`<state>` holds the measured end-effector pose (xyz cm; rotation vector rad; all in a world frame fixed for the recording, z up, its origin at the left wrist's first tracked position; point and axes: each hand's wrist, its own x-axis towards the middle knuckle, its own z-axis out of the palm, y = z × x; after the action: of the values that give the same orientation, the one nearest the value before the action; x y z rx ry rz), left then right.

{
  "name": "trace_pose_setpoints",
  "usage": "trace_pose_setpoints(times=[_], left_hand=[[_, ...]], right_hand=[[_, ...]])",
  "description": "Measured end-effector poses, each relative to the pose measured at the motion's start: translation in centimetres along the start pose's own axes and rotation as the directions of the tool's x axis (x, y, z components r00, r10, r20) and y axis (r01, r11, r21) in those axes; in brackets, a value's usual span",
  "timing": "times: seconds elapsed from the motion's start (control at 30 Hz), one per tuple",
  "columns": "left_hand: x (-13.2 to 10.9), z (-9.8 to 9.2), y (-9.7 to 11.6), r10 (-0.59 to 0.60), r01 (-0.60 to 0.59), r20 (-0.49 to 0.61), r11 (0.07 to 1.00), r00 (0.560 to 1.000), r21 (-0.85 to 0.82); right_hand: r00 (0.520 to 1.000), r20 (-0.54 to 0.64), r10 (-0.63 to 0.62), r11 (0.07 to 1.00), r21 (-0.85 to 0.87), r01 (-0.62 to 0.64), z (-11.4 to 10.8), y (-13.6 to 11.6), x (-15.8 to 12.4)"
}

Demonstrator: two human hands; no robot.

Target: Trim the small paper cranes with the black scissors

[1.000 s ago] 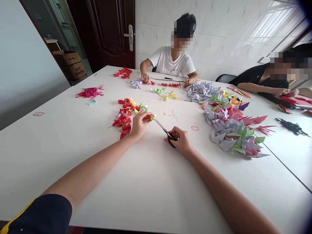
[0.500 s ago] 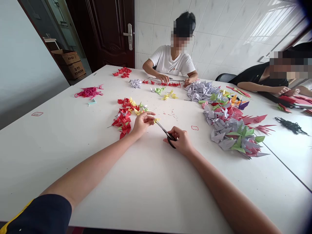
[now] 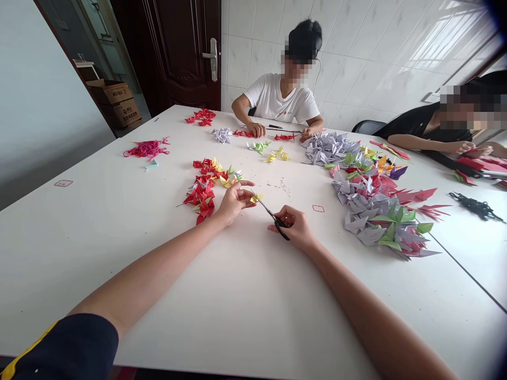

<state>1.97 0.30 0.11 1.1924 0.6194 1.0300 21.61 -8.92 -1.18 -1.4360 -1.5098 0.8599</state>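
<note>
My left hand (image 3: 234, 205) pinches a small yellow folded paper crane (image 3: 257, 198) over the white table. In my right hand (image 3: 295, 226) is a pair of black-handled scissors (image 3: 282, 228), fingers closed round the loops. The blades point up and left, their tips at the crane and near my left fingertips. Whether they touch the paper I cannot tell. Just beyond my left hand lies a cluster of red paper cranes (image 3: 204, 192) with some yellow and green ones among it. Tiny paper scraps (image 3: 283, 186) are scattered past the scissors.
A long heap of grey, pink and green cranes (image 3: 368, 211) covers the right side. Pink cord (image 3: 146, 149) lies at the left, black cord (image 3: 475, 206) at the far right. Across the table (image 3: 138, 306), a person in white (image 3: 285, 100) handles red cranes; another in black (image 3: 415, 126) holds red paper.
The scissors' blades have shifted slightly and look closer together at the yellow crane. Across the table, the person's hand has slid to the left along the red cranes.
</note>
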Motion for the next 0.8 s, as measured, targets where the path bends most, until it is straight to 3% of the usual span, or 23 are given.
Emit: trace_pose_setpoints(times=[0.3, 0.53, 0.8], left_hand=[[0.2, -0.3, 0.2, -0.046, 0.047, 0.030, 0.997, 0.998, -0.056], [0.3, -0.6, 0.0, -0.055, 0.055, 0.010, 0.996, 0.998, -0.065], [0.1, -0.5, 0.0, -0.019, 0.018, -0.014, 0.998, 1.000, -0.060]], right_hand=[[0.998, 0.067, -0.004, 0.999, 0.052, 0.001, -0.5, 0.3, 0.1], [0.996, -0.042, -0.073, 0.988, -0.139, 0.067, 0.1, -0.1, -0.1], [0.999, -0.021, -0.042, 0.988, -0.151, 0.038, 0.5, -1.2, -0.5]])
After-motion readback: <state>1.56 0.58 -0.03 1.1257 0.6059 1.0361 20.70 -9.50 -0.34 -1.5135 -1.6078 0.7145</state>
